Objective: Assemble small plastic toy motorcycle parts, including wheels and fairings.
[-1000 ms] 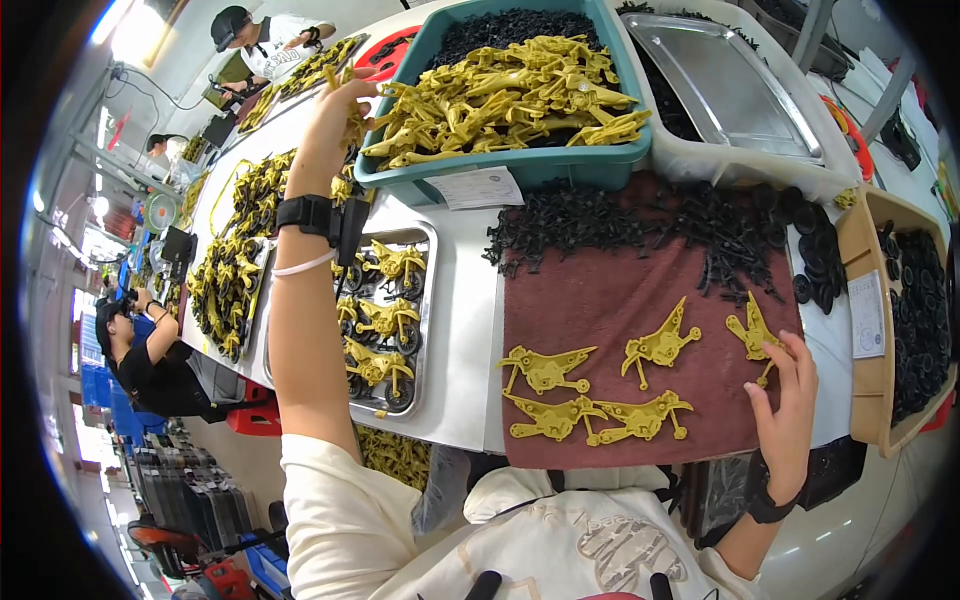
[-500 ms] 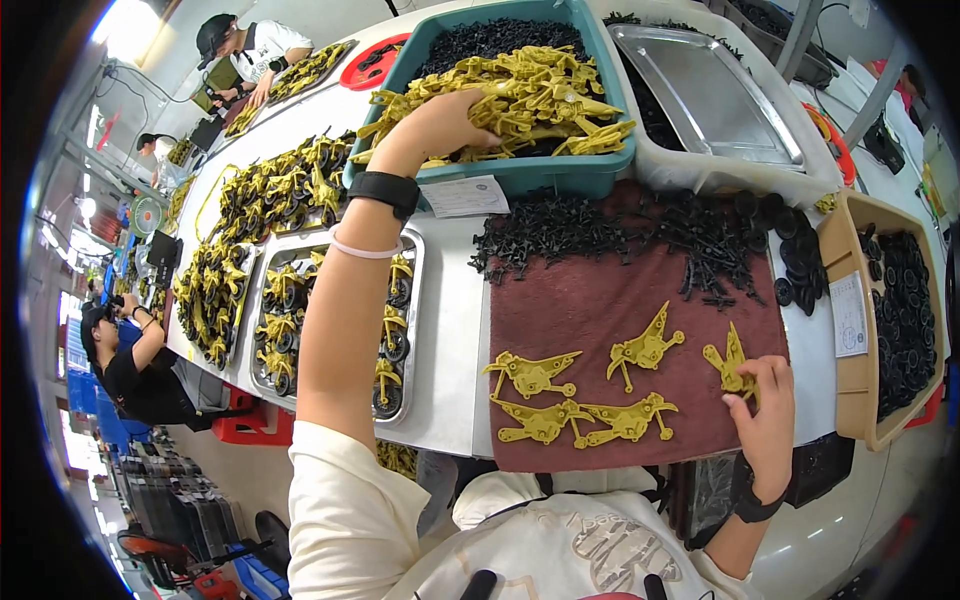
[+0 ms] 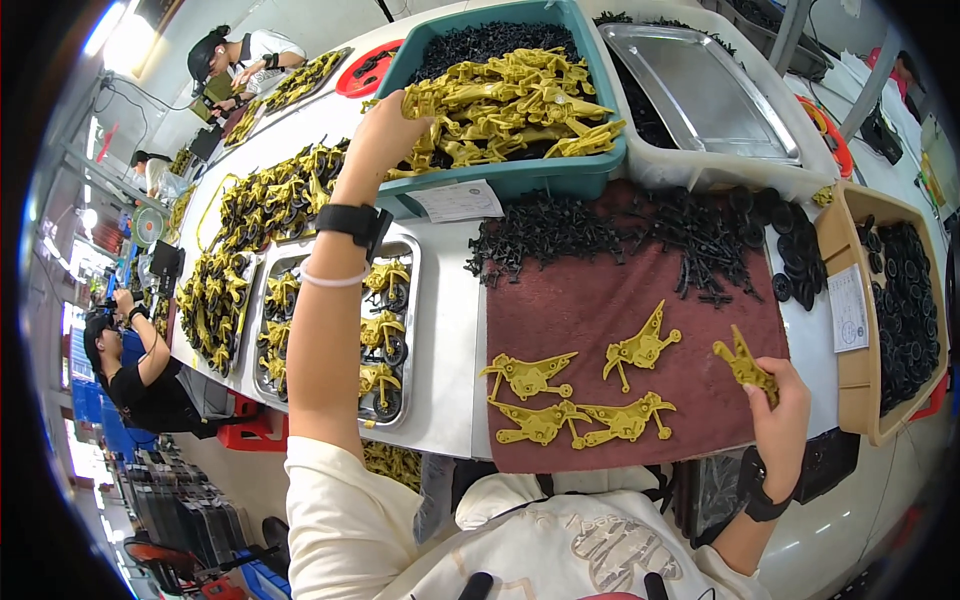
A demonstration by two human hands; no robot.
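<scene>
My right hand (image 3: 782,405) is closed around one yellow toy-motorcycle body half (image 3: 744,366), held tilted above the right edge of the maroon cloth (image 3: 560,300). My left hand (image 3: 395,130) is at the left side of the teal bin (image 3: 500,185), against the heap of yellow motorcycle body parts (image 3: 510,100). Its fingertips are mostly hidden, so what they grip does not show. Several more yellow body halves (image 3: 628,418) lie flat on the cloth, spaced apart in the front half.
Small black parts (image 3: 550,230) and black wheels (image 3: 795,245) lie along the cloth's far edge. Assembled yellow motorcycles fill a metal tray (image 3: 405,330) at left. A tan box (image 3: 850,385) of wheels stands right, and a white bin (image 3: 720,180) holds an empty-looking metal tray (image 3: 700,90).
My left hand has drawn left across the heap toward the bin's left rim. My right hand has lifted the yellow body half slightly and turned it, moving a little right.
</scene>
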